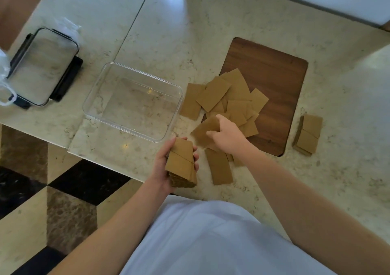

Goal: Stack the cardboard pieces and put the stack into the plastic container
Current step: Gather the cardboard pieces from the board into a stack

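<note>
My left hand (163,165) grips a thick stack of brown cardboard pieces (182,162) just over the table's front edge. My right hand (226,136) pinches a single cardboard piece (203,131), tilted, a little right of that stack. Several loose cardboard pieces (230,97) lie scattered behind it, partly on a dark wooden board (274,80). One more piece (219,167) lies flat under my right wrist. A second stack (308,134) sits on the table to the right. The clear plastic container (92,97) stands to the left with nothing inside.
The container's lid (42,65), clear with black clips, lies at the far left beside crumpled clear plastic (65,26). The marble table (168,32) ends at a front edge near my left hand, with tiled floor (42,190) below.
</note>
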